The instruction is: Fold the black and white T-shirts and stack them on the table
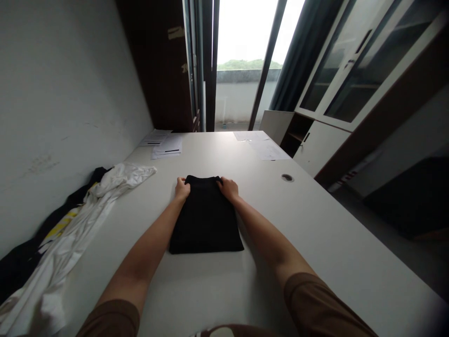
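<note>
A black piece of cloth (pixel 206 217), folded into a neat rectangle, lies on the white table (pixel 266 290) in front of me. It looks like a folded garment, but its kind does not show. At its far left corner my left hand (pixel 182 189) is closed on the edge, thumb on top. My right hand (pixel 229 188) grips the far right corner in the same way, its fingers partly hidden by the cloth. The far edge between the hands sags slightly, while the near edge rests flat on the tabletop.
Along the left wall lies a heap of white clothing (pixel 87 220) with black and yellow pieces. Papers (pixel 168 145) lie at the far left, and more sheets (pixel 266 149) at the far right. A round cable hole (pixel 287 178) is on the right. Beyond stands a white cabinet (pixel 326 140).
</note>
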The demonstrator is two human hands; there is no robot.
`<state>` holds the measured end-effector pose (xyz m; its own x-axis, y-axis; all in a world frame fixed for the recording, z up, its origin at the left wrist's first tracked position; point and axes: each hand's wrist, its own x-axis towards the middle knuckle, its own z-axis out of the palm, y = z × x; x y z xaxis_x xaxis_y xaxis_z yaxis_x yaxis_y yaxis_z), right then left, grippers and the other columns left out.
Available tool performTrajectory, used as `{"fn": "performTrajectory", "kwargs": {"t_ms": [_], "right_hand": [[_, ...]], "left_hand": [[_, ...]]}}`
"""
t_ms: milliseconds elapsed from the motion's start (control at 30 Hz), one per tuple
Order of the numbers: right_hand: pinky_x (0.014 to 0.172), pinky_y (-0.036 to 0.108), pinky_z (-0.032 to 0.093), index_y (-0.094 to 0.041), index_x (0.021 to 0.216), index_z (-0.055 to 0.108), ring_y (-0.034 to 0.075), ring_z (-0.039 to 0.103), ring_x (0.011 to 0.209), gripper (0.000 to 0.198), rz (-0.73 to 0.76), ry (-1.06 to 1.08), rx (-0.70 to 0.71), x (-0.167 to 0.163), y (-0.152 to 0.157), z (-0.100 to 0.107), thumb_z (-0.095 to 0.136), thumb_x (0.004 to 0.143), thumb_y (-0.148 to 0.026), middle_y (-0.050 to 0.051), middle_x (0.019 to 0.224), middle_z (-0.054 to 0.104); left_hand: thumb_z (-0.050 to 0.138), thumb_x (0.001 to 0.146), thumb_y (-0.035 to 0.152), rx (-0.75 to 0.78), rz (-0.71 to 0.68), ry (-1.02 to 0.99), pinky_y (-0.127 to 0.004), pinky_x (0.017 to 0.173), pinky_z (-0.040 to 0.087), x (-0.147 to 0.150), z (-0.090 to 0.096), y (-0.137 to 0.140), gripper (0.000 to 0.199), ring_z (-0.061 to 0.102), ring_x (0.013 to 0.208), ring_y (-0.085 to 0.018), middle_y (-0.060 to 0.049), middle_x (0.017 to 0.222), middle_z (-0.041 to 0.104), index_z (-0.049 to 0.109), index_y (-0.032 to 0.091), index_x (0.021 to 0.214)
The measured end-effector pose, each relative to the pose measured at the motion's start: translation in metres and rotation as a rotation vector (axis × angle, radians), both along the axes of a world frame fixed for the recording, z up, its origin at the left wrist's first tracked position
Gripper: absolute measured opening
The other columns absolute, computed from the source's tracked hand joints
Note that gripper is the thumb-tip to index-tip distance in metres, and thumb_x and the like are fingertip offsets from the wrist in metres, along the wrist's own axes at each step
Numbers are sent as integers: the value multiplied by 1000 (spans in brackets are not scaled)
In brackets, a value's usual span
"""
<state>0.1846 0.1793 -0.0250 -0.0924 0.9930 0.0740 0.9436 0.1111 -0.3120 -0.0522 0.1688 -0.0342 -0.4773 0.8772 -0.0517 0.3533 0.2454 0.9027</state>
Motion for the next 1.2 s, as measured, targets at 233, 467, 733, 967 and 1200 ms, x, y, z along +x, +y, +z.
{"fn": "performTrajectory", "kwargs": {"t_ms": [233, 467, 733, 967, 1200], "right_hand": [[88, 33, 47, -24, 144, 44, 26, 67, 108, 39, -9, 104, 105, 3, 6, -13, 43, 106, -35, 10, 121, 71], [91, 34, 47, -25, 143, 49, 26, 66, 112, 39, 5, 147, 128, 6, 8, -22, 43, 105, -28, 10, 123, 71], [98, 36, 44, -22, 139, 54, 28, 57, 121, 38, -5, 162, 170, 6, 8, -26, 45, 102, -24, 13, 120, 69], [104, 37, 42, -21, 138, 55, 27, 54, 122, 40, 42, 184, 218, 8, 14, -34, 48, 99, -19, 11, 125, 68], [99, 37, 43, -22, 133, 59, 27, 57, 114, 37, 42, 235, 231, 12, 20, -40, 52, 97, -19, 10, 115, 70]], "left_hand": [[59, 93, 22, 226, -436, 664, -46, 118, 34, 25, 24, -51, 27, 51, 132, -28, -11, 136, 60, 62, 23, 120], [48, 103, 38, 357, -949, 908, -51, 126, 23, 49, 7, -145, 45, 36, 149, -27, -8, 156, 48, 53, 23, 144], [54, 99, 45, 390, -1286, 919, -55, 127, 14, 62, 28, -185, 58, 29, 153, -29, -6, 163, 39, 44, 28, 154], [48, 102, 38, 405, -1453, 988, -62, 125, 13, 79, 34, -199, 57, 27, 154, -31, -2, 165, 36, 37, 35, 158], [51, 98, 29, 424, -1602, 941, -59, 126, 16, 88, 39, -210, 62, 28, 154, -28, 0, 165, 37, 37, 32, 158]]}}
